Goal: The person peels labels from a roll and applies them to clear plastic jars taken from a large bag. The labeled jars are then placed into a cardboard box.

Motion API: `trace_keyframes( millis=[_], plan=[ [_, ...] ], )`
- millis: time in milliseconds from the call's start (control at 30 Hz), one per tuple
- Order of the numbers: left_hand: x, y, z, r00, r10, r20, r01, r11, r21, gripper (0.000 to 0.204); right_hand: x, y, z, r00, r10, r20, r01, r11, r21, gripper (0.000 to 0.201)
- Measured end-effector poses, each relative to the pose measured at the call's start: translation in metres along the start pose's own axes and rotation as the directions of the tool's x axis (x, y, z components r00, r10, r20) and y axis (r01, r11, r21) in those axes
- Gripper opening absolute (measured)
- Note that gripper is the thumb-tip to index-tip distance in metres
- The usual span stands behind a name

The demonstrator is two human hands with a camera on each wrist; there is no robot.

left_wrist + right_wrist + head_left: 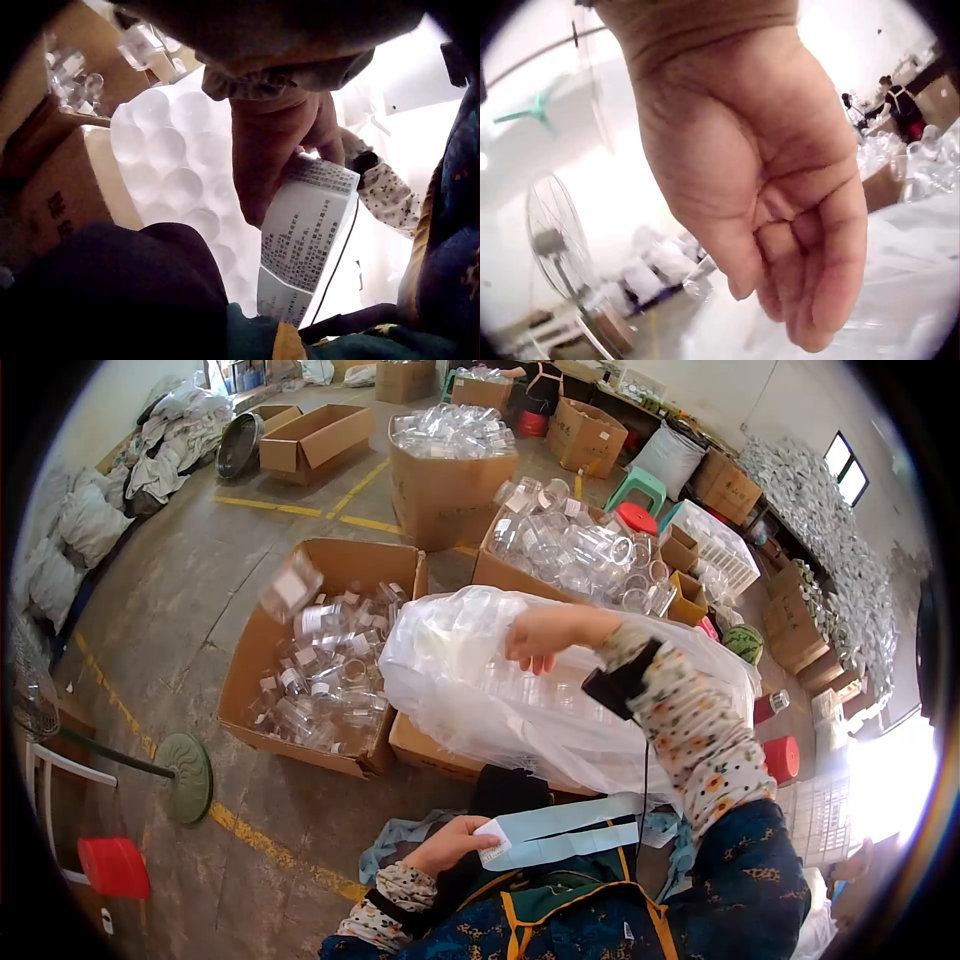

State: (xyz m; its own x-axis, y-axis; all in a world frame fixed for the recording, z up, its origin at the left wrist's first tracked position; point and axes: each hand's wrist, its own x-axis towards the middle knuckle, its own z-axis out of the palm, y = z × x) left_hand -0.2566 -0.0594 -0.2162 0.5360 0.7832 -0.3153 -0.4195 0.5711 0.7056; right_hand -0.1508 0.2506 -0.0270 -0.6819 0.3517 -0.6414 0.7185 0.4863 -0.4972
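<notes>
My left hand pinches pale blue label strips with a white printed end; dense print covers the folded strip in the left wrist view. Over a box lined with a translucent plastic bag, my right hand hangs with loosely bent fingers and holds nothing. Rows of round clear shapes show through the bag. A motion-blurred clear jar with a white label is above the left rim of an open cardboard box of labelled jars.
Behind the bag, a carton is heaped with clear jars, and another full carton stands farther back. A green round stand base and a red stool are at left. Red stools and a watermelon are at right.
</notes>
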Motion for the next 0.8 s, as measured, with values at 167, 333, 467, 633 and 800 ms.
trace_keyframes(
  millis=[167,333,467,633,800],
  plan=[
    [0.002,0.003,-0.003,1.0,-0.015,0.027,0.015,1.0,0.017,0.028,0.134,0.118,0.045,0.669,-0.444,-0.596,0.118,0.855,-0.505,0.023],
    [-0.001,0.004,0.004,1.0,-0.025,-0.002,0.025,0.998,-0.049,0.03,0.186,0.119,0.055,0.603,-0.283,-0.746,0.001,0.935,-0.354,0.023],
    [0.003,-0.003,0.004,0.999,-0.05,-0.016,0.049,0.998,-0.038,0.03,0.206,0.112,0.068,0.559,-0.174,-0.811,-0.07,0.964,-0.255,0.023],
    [0.007,-0.004,0.004,0.998,-0.055,-0.011,0.055,0.998,-0.018,0.029,0.213,0.106,0.073,0.551,-0.137,-0.823,-0.052,0.979,-0.198,0.023],
    [0.007,0.003,0.012,0.998,-0.047,-0.034,0.045,0.998,-0.037,0.026,0.204,0.138,0.039,0.588,-0.347,-0.731,0.206,0.938,-0.28,0.023]
  ],
)
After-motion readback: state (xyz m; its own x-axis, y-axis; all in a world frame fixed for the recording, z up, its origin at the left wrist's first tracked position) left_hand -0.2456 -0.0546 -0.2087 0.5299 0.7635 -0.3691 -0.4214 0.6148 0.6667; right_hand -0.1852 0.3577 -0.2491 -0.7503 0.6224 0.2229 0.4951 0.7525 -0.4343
